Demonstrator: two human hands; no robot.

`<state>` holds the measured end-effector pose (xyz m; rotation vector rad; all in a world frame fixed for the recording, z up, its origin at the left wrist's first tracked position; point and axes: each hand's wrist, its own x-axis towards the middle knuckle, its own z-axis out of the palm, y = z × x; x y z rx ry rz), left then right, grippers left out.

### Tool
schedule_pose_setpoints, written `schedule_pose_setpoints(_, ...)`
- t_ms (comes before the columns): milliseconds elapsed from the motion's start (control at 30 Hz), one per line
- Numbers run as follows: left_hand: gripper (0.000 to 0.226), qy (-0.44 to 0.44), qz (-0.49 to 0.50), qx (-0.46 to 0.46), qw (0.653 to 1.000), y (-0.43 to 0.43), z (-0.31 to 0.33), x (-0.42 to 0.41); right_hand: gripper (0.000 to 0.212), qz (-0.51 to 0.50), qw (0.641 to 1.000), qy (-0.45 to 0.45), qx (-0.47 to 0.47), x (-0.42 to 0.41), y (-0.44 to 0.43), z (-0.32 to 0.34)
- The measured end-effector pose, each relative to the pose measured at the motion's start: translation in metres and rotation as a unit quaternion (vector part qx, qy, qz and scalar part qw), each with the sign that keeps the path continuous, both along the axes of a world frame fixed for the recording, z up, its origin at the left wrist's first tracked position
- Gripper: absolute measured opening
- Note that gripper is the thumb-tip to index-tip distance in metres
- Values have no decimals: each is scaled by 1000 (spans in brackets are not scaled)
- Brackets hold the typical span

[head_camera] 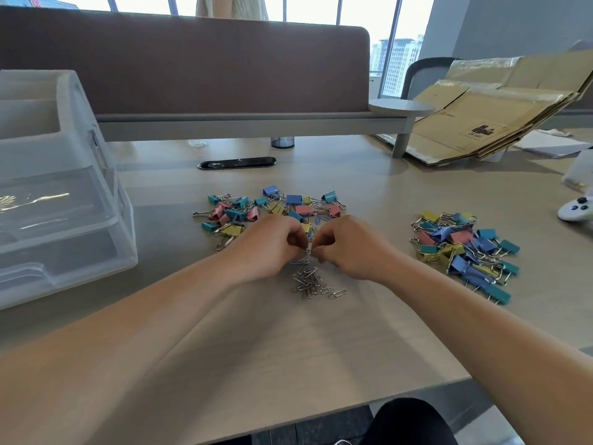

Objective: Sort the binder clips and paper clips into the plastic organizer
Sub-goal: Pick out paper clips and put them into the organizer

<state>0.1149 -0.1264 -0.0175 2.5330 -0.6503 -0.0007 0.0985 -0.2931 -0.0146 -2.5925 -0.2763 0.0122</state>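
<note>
Both forearms are reaching in; left hand [272,244] and right hand [345,248] are pinching one paper clip [307,251] together above the paper clip pile [316,281]. Binder clips [272,208] are lying mid-desk and in a second heap [465,252] toward the right edge; plastic organizer [61,187] is looking unfilled, so sorting is barely starting.

One head-worn camera looks forward and down across the worktop [321,342] from its near edge, close above.

Silver paper clips [316,282]: loose heap lying flat, just below and between the hands. Mixed binder clips [272,208], teal, pink, yellow, blue: scattered pile just beyond the hands. Second binder-clip pile [467,252]: well right of the right hand. Clear plastic organizer [57,194]: far left of the left hand.
</note>
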Motion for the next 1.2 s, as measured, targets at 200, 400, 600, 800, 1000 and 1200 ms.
schedule_pose_setpoints(200, 13, -9, -7, 19, 1000, 5, 2, -2, 12, 13, 1000, -2, -10, -2, -4, 0)
schedule_pose_setpoints(400, 5, -3, -14, 10, 1000, 8, 6, -6, 10, 19, 1000, 11, -12, -7, -10, 4)
schedule_pose_setpoints(600, 8, 23, 4, -49, 999, 2, 8, -9, 14, -9, 999, -1, -31, -10, -18, 5)
schedule_pose_setpoints(800, 5, 16, 19, -89, 996, -13, 12, -5, 15, -67, 992, -25, -101, -10, -31, 7)
schedule_pose_setpoints(1000, 5, 23, -5, -64, 998, -36, 5, -3, 13, -75, 988, -23, -134, -11, -35, 4)
schedule_pose_setpoints(1200, 20, 22, -16, -23, 999, -42, 1, 1, 23, -59, 988, -17, -138, -10, -41, 7)
